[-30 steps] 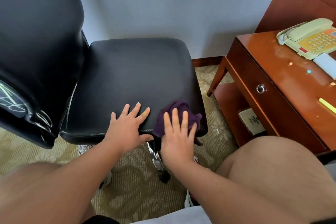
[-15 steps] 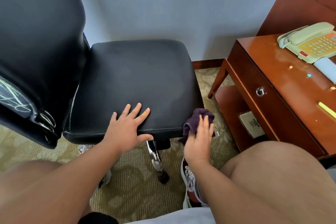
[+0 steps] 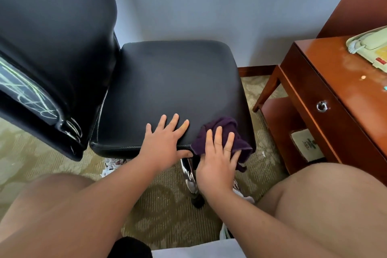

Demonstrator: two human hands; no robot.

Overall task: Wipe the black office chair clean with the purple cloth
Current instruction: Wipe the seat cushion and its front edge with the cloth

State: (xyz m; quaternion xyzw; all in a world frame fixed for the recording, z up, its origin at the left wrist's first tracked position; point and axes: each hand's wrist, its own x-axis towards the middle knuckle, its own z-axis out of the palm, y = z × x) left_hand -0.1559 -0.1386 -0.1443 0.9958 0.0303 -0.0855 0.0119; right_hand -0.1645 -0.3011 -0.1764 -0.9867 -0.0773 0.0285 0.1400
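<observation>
Purple cloth (image 3: 227, 126): on black office chair (image 3: 167, 81), near-right seat corner.
Right grip (image 3: 217, 161): fingers flat, pressing cloth.
Left grip (image 3: 163, 146): spread, apparently steadying seat.

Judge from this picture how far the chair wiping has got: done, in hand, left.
Done: the seat top shows no visible dirt. In hand: the right hand presses the purple cloth flat on the seat's near right corner, while the left hand rests flat on the near edge. Left: light scribble marks show on the backrest.
</observation>
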